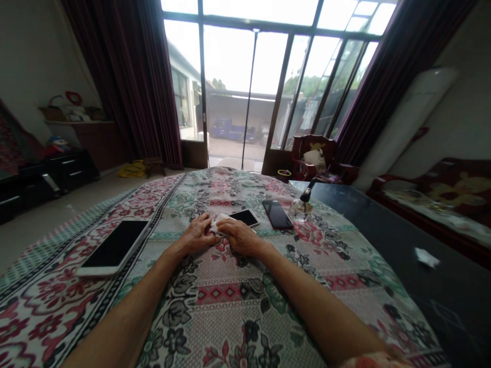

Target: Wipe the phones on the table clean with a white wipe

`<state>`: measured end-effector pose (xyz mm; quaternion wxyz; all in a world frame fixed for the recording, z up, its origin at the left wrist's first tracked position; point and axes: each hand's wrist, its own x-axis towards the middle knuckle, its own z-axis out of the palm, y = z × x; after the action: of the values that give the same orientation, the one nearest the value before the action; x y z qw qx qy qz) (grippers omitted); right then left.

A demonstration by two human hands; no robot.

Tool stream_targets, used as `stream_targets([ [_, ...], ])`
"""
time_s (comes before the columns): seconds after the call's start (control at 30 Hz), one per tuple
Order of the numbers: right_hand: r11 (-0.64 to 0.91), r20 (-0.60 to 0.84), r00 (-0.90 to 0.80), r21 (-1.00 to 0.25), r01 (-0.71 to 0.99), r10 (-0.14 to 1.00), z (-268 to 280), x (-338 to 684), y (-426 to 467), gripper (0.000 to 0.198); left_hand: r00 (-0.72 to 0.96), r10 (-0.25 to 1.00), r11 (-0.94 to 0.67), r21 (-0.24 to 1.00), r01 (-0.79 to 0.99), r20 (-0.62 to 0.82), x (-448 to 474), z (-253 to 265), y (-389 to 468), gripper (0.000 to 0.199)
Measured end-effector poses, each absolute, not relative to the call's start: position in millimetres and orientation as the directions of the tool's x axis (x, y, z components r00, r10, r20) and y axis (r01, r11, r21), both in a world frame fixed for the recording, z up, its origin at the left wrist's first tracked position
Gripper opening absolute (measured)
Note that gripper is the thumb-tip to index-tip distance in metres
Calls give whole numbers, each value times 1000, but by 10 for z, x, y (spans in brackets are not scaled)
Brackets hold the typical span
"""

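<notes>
A crumpled white cloth or tissue (221,219) is bunched between my two hands on the patterned tablecloth. My left hand (198,234) is closed at its left edge, with the thumb and fingers around it. From the right, my right hand (240,236) grips the same cloth, palm down and fingers curled. Just past the right fingers lies a white phone (247,217) with a dark screen, partly covered by that hand. Further right is a dark phone (276,214), lying flat. A clear bottle (300,210) with a black top stands beside it.
A white tablet (115,248) lies at the left on the floral tablecloth (230,327). To the right, a dark tabletop (399,245) holds a crumpled white paper (427,257). A wooden chair (315,153) and glass doors (245,97) are beyond the table.
</notes>
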<state>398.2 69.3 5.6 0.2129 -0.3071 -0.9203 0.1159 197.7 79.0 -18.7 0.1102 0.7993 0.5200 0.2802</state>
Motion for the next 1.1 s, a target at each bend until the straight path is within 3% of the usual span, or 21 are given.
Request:
stream_targets([
  [0.13,773,318,-713,-384,506,625,93,3990,665,41,361,884,-463,447,766,298,1945,-230,819,54],
  [0.37,762,342,-699,-454,462,628,53,4035,679,33,400,881,-472,429,770,251,1941,-165,812,51],
  [0.6,772,376,-694,-471,427,613,31,4128,698,40,387,897,-442,427,789,213,1942,-153,791,59],
  [0.8,653,386,-527,-458,602,757,51,4319,751,35,381,900,-436,418,797,212,1934,-153,784,63],
  [0.93,532,464,-268,-668,521,844,117,4273,753,34,385,898,-440,416,796,212,1943,-133,770,63],
  [1.0,423,380,-186,-830,364,906,169,4192,736,34,373,906,-423,420,803,200,1954,-118,758,64],
  [1.1,180,154,-239,-979,91,959,223,4090,720,33,357,914,-406,429,807,194,1973,-93,739,63],
])
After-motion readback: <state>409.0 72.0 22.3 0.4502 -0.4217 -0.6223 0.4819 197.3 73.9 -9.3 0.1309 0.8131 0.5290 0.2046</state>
